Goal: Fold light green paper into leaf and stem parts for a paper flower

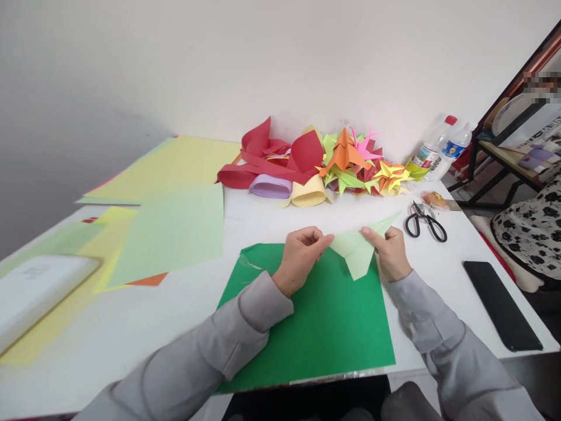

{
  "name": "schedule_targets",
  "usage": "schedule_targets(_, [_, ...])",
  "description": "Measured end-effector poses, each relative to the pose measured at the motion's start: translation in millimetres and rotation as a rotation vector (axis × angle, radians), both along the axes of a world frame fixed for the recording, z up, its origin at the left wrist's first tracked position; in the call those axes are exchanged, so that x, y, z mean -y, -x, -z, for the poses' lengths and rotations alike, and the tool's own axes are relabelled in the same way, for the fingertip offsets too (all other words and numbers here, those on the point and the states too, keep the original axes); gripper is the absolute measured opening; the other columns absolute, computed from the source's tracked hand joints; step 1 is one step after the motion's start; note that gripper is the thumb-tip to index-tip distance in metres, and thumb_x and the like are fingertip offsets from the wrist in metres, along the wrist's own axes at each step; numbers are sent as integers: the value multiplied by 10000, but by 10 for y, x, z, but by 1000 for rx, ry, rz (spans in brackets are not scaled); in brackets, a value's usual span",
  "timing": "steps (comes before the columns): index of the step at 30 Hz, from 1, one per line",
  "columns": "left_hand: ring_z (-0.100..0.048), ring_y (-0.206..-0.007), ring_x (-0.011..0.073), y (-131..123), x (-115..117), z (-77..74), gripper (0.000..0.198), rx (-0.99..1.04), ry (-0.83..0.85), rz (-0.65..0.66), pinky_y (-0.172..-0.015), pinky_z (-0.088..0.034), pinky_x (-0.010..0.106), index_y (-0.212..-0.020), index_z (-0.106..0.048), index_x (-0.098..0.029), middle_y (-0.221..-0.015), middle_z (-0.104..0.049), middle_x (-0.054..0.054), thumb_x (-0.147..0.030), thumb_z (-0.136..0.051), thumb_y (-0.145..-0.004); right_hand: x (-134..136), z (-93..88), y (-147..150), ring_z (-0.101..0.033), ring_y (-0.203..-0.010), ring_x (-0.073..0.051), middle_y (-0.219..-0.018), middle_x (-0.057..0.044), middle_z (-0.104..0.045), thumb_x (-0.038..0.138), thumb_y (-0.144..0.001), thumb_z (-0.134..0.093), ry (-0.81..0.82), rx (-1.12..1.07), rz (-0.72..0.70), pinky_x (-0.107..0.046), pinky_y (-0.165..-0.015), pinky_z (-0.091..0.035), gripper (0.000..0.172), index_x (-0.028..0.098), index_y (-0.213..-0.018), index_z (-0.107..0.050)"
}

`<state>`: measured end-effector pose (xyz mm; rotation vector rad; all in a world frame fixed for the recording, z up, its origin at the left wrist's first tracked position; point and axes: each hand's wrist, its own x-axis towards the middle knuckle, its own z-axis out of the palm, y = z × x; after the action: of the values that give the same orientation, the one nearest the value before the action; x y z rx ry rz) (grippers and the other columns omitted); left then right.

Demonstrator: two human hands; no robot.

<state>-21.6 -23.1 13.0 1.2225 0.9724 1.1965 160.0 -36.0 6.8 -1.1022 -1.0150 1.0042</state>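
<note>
A folded sheet of pale green paper (358, 257) is held up between my hands, with one point toward the upper right and a flap hanging down. My left hand (302, 257) pinches its left corner between thumb and fingertips. My right hand (392, 250) grips the paper's right part, thumb on the near face; the fingers behind are partly hidden. Beneath lies a green sheet (315, 333) at the table's front edge.
Folded paper shapes (344, 155) pile against the wall beside red paper loops (263, 164). Black-handled scissors (425, 222), plastic bottles (438, 149) and a black phone (502, 304) are at right. Coloured sheets (175, 234) and a white box (39, 292) lie left. A person's patterned clothing (532, 228) shows at right.
</note>
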Motion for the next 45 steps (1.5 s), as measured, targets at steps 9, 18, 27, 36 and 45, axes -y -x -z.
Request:
schedule_targets(9, [-539, -627, 115, -82, 162, -40, 221, -90, -334, 138, -607, -467, 256, -777, -568, -165, -725, -562, 10, -339, -698, -734, 139, -100, 67, -367, -476, -106, -491, 37, -390, 318, -824, -618, -402, 796, 307, -279, -499, -287, 422, 206, -477, -407])
schedule_targets(18, [-569, -868, 192, -171, 275, 64, 500, -149, -632, 122, -772, -508, 331, -1031, -537, -178, -946, -586, 80, -431, -769, -667, 232, -129, 28, -322, -542, -163, -502, -3, -412, 153, -893, -428, -971, 1534, 377, -339, -562, -214, 346, 205, -555, -476])
schedule_targets(27, [-529, -736, 155, -175, 329, 0, 152, -296, -733, -88, -676, -463, 285, -866, -569, -172, -802, -557, 46, -307, -625, -822, 252, -153, 105, -329, -570, -172, -520, -6, -436, 150, -868, -477, -963, 1570, 330, -332, -570, -227, 301, 205, -572, -490])
schedule_targets(36, [-580, -711, 156, -146, 202, -19, 145, -99, -368, -76, -664, -474, 276, -745, -675, -157, -745, -640, 43, -258, -592, -807, 184, -130, 104, -477, -676, -173, -647, -24, -583, 177, -837, -543, -881, 1536, 292, -331, -666, -331, 121, 195, -721, -569])
schedule_targets(45, [-640, -610, 164, -173, 129, 1, 222, 135, 83, -130, -634, -552, 311, -768, -743, -136, -723, -724, 36, -308, -749, -627, 162, -106, 97, -575, -793, -174, -840, -48, -689, 110, -834, -602, -961, 1439, 252, -332, -722, -383, 128, 206, -918, -607])
